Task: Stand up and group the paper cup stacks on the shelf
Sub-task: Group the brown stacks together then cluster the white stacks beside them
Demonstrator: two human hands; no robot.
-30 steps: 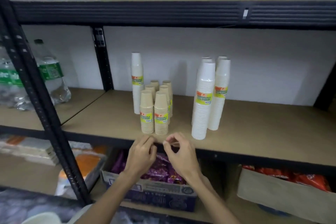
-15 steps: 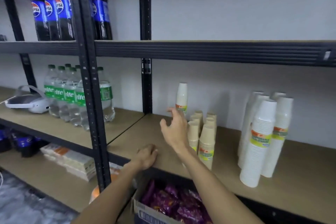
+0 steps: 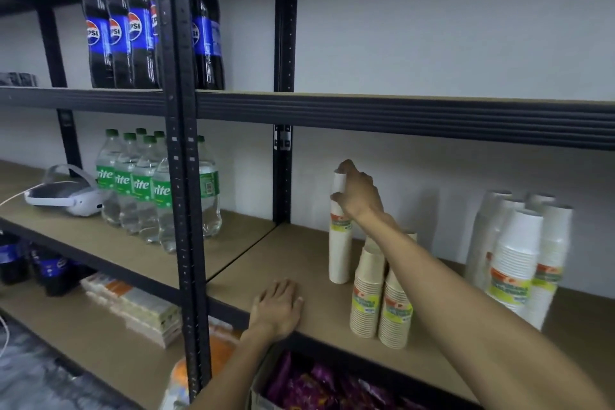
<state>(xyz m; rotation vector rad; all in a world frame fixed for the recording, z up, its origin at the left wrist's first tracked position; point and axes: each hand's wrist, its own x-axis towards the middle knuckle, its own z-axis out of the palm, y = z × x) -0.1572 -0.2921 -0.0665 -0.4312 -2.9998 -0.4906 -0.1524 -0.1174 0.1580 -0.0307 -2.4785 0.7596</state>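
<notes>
Here, right hand (image 3: 359,191) gripping white cup stack (image 3: 339,243)

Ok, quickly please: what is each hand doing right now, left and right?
Left hand: open, palm flat on the shelf edge, holding nothing.
Right hand: fingers closed around the top of the tall white cup stack.

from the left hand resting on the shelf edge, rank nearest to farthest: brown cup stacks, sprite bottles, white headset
Measured from the left hand:
1. brown cup stacks, just to its right.
2. sprite bottles, on the neighbouring shelf, left and further back.
3. white headset, far left.
</notes>
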